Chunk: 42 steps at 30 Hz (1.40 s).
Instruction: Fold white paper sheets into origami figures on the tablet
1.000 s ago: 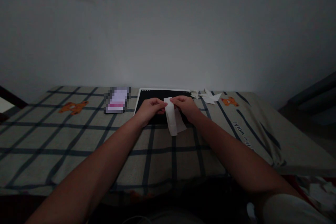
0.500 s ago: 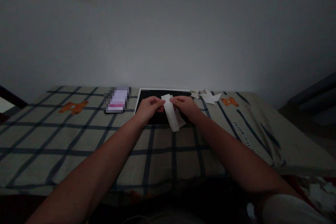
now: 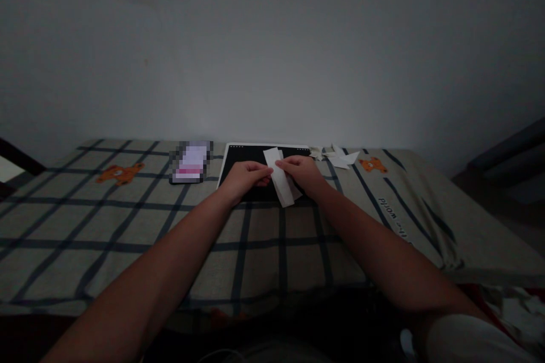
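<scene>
Folded white paper strip [image 3: 283, 187] held tilted above the black board [image 3: 251, 153], centre of the cloth-covered surface [image 3: 263, 266]. Strip's left edge pinched by the left hand [image 3: 247, 177], thumb against fingers; its upper part pinched by the right hand [image 3: 303, 171], thumb on the front face, fingers behind hidden. Board's middle blocked from view by hands and strip. Pixelated phone [image 3: 189, 162] laid left of the board; paper scraps [image 3: 339, 157] scattered just right of it. More white pieces [image 3: 516, 315] seen lower right, dim.
</scene>
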Tool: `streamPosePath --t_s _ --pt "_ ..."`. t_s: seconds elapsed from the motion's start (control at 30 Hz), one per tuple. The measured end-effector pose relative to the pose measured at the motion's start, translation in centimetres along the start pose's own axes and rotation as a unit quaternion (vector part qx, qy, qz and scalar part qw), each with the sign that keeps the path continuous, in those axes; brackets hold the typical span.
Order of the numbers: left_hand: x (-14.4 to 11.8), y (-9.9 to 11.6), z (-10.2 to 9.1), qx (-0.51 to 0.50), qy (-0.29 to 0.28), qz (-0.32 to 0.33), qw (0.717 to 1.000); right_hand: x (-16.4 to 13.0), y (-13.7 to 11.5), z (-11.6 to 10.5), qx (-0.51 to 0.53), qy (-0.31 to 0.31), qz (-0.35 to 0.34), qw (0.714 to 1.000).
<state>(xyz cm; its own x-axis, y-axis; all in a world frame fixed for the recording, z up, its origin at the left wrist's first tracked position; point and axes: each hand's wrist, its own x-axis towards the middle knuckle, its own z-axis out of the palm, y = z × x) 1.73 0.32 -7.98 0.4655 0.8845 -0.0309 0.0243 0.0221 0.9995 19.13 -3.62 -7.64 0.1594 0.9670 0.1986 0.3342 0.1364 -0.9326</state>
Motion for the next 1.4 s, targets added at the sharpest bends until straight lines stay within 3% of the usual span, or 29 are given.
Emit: streamPosePath --t_s 0.23,0.8,1.13,1.4 --pt "0.27 -0.06 -0.20 -0.023 0.047 0.016 0.998 0.03 0.12 0.09 -0.032 -0.045 0.003 0.998" --pt "0.32 -0.40 -0.16 -0.021 -0.005 -0.017 1.000 0.18 0.66 0.35 -0.057 0.020 -0.049 0.997" --pt "0.43 -0.11 -0.28 -0.043 0.052 0.019 0.998 0.33 0.76 0.00 -0.028 -0.045 -0.011 0.999" --pt "0.52 -0.66 -0.27 -0.040 0.012 -0.010 0.999 0.17 0.63 0.26 -0.053 -0.012 -0.028 0.998"
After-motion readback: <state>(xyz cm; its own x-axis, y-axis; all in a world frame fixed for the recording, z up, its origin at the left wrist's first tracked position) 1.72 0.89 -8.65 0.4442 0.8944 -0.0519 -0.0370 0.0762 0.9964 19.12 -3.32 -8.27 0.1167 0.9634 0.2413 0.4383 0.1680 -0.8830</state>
